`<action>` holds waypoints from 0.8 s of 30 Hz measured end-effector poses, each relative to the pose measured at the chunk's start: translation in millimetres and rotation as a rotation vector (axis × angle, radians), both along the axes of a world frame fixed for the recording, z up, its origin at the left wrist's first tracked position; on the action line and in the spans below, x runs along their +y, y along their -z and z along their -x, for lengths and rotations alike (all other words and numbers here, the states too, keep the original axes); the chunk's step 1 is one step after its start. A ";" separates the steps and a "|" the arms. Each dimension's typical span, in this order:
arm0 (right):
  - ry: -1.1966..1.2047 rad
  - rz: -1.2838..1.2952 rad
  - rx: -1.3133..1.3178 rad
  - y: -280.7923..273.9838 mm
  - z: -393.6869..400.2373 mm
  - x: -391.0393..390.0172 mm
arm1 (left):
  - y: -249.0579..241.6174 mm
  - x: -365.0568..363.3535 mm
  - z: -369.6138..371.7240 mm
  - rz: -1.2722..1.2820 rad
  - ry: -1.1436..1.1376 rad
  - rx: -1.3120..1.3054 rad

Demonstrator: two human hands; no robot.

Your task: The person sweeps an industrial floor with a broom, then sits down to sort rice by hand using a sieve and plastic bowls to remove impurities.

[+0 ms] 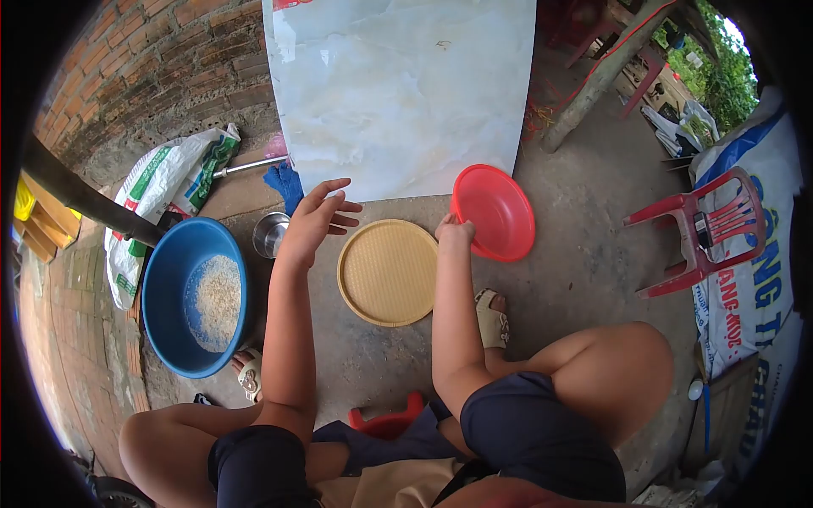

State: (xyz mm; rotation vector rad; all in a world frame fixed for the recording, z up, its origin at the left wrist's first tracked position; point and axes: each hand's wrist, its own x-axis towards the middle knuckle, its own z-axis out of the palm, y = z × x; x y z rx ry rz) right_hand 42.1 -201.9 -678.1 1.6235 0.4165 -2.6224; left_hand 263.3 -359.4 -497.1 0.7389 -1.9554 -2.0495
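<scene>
My right hand (456,229) grips the near-left rim of a red plastic basin (501,216), fingers closed over the edge. The basin's inside faces me and nothing shows in it. Raised with fingers apart, my left hand (317,222) holds nothing. Between my forearms a round woven bamboo tray (388,271) lies on the concrete floor, with nothing on it. To the left stands a large blue basin (159,296) with whitish grains, like rice (218,303), inside. A small metal bowl (269,234) sits just left of my left hand.
A pale marbled sheet (402,93) covers the floor ahead. At the right are a red plastic chair (720,229) and large printed sacks (737,326). A white-green sack (161,190) lies by the brick wall (182,76). A wooden post (605,76) stands at the back right.
</scene>
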 end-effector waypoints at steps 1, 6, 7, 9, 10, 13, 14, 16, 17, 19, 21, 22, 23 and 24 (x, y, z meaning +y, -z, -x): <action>-0.008 0.024 0.031 -3.0 -3.1 -3.7 | -3.4 1.4 -0.9 0.010 0.017 0.006; -0.093 -0.037 0.000 20.9 -6.7 -10.1 | -2.0 -1.6 -9.4 0.026 0.036 -0.010; -0.130 -0.030 -0.016 35.5 -3.7 -11.0 | 0.9 -3.5 -11.6 0.018 0.009 -0.020; -0.143 -0.028 -0.076 46.4 -5.6 -13.1 | 9.2 -9.1 -16.2 0.027 0.029 -0.033; -0.126 -0.021 -0.127 50.7 -6.9 -15.5 | 13.1 -11.6 -18.6 0.014 0.034 -0.037; -0.194 -0.041 -0.212 62.7 -7.6 -19.7 | 22.5 -18.7 -23.8 0.008 0.031 -0.057; -0.190 -0.109 -0.170 57.5 -13.1 -24.9 | 24.3 -20.9 -25.1 0.015 0.031 -0.059; -0.240 -0.148 -0.184 41.3 -23.2 -40.9 | 27.2 -22.2 -30.6 0.023 0.020 -0.059; -0.314 -0.155 -0.143 34.8 -31.6 -52.7 | 26.1 -23.9 -32.6 0.028 0.017 -0.053; -0.454 -0.196 -0.041 38.2 -45.7 -81.0 | 26.2 -24.5 -36.4 0.032 0.008 -0.071; -0.687 -0.275 0.148 22.5 -86.1 -103.9 | 38.8 -23.9 -36.1 0.088 -0.017 -0.074; -0.869 -0.339 0.347 15.6 -107.8 -113.4 | 53.8 -21.9 -33.0 0.285 -0.048 -0.078; -0.898 -0.333 0.350 15.9 -124.4 -123.1 | 69.7 -18.7 -29.9 0.485 -0.074 -0.086; -1.003 -0.268 0.426 16.5 -138.7 -131.7 | 79.4 -10.8 -27.6 0.626 -0.051 -0.163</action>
